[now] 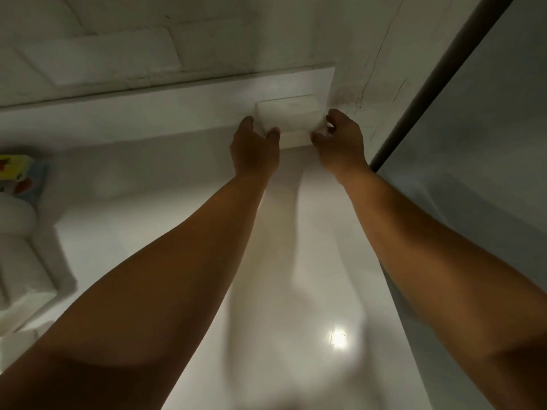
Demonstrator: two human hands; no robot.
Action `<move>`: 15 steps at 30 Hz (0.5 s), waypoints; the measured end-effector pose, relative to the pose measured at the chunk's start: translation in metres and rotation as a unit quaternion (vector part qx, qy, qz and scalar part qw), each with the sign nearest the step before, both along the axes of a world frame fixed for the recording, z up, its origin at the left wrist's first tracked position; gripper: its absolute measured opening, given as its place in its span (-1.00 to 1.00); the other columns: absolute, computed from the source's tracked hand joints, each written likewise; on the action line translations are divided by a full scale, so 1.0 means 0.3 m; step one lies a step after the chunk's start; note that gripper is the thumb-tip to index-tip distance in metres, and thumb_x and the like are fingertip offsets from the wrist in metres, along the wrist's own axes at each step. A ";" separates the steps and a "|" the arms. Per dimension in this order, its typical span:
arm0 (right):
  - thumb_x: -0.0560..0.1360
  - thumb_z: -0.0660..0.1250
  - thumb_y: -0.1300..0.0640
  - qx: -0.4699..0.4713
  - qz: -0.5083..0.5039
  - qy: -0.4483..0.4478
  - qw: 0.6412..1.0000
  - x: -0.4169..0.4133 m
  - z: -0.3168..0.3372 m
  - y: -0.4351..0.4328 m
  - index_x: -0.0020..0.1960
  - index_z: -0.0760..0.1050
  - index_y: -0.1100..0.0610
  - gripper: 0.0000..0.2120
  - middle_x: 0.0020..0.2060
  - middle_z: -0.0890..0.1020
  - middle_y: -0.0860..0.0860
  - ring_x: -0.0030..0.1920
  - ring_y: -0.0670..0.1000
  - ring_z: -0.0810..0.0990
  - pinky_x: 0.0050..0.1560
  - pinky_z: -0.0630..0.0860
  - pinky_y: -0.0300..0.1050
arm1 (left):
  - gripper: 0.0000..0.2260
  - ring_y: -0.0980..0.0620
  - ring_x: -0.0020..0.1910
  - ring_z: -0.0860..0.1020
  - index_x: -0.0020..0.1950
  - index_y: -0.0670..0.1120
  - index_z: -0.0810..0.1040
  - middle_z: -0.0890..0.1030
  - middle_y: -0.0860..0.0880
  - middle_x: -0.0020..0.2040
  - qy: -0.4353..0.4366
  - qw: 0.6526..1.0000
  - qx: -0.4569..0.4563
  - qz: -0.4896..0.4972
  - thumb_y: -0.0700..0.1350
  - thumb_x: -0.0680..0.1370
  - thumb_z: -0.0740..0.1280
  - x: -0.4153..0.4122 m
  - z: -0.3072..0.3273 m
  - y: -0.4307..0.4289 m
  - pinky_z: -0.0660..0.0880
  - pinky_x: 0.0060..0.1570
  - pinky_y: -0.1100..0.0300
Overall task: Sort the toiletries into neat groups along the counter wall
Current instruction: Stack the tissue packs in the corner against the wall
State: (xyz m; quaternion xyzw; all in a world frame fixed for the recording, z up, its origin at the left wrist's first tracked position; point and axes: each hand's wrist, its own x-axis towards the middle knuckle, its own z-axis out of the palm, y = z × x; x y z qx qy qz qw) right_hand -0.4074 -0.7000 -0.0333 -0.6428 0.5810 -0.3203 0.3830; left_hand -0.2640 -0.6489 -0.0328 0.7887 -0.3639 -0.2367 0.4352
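Observation:
A plain white box sits on the white ledge at the far right corner, against the tiled wall. Both arms reach forward to it. My left hand grips the box's left side, thumb on its near face. My right hand pinches its right near corner with curled fingers. The frame is blurred and the box's lower edge is hidden behind my hands.
A glossy white counter runs under my arms. At the left edge lie a colourful yellow and blue pack and white rolls or folded items. A dark vertical frame and a pale panel border the right side.

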 end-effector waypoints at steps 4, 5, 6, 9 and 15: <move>0.55 0.33 0.13 -0.012 -0.034 -0.001 0.999 0.001 0.061 0.104 0.51 0.28 0.12 -0.44 0.44 0.42 0.02 0.42 0.01 0.39 0.43 0.32 -0.15 | -0.49 0.00 0.35 0.49 0.49 -0.07 0.38 0.48 -0.02 0.43 0.023 0.999 -0.014 -0.019 0.02 0.57 0.36 0.024 0.067 0.098 0.40 0.39 0.07; 0.54 0.34 0.12 -0.034 -0.037 -0.008 0.999 0.005 0.072 0.143 0.50 0.31 0.12 -0.45 0.43 0.43 0.01 0.41 0.00 0.40 0.42 0.33 -0.15 | -0.52 0.03 0.33 0.50 0.47 -0.05 0.40 0.49 0.02 0.41 0.012 0.999 -0.023 -0.024 0.02 0.58 0.35 0.028 0.085 0.136 0.41 0.37 0.11; 0.53 0.35 0.12 -0.058 -0.033 -0.015 0.998 0.013 0.083 0.187 0.47 0.35 0.11 -0.48 0.40 0.46 0.01 0.38 -0.01 0.43 0.39 0.36 -0.15 | -0.56 0.07 0.30 0.51 0.45 -0.02 0.43 0.51 0.05 0.39 0.001 0.999 -0.034 -0.026 0.01 0.58 0.35 0.032 0.108 0.181 0.42 0.34 0.15; 0.50 0.38 0.14 -0.109 0.006 -0.040 0.993 0.044 0.105 0.314 0.37 0.45 0.12 -0.55 0.31 0.54 -0.02 0.31 -0.06 0.48 0.32 0.41 -0.19 | -0.62 0.11 0.23 0.53 0.39 -0.01 0.49 0.56 0.09 0.31 -0.038 0.995 -0.084 -0.033 -0.01 0.57 0.35 0.046 0.160 0.314 0.47 0.26 0.18; 0.49 0.41 0.15 -0.084 0.126 -0.076 0.986 0.128 0.174 0.604 0.38 0.46 0.07 -0.54 0.34 0.51 -0.09 0.35 -0.16 0.45 0.40 0.39 -0.10 | -0.70 0.10 0.22 0.53 0.29 0.00 0.56 0.57 0.18 0.18 -0.114 0.981 -0.142 -0.064 -0.04 0.56 0.37 0.139 0.243 0.643 0.50 0.21 0.07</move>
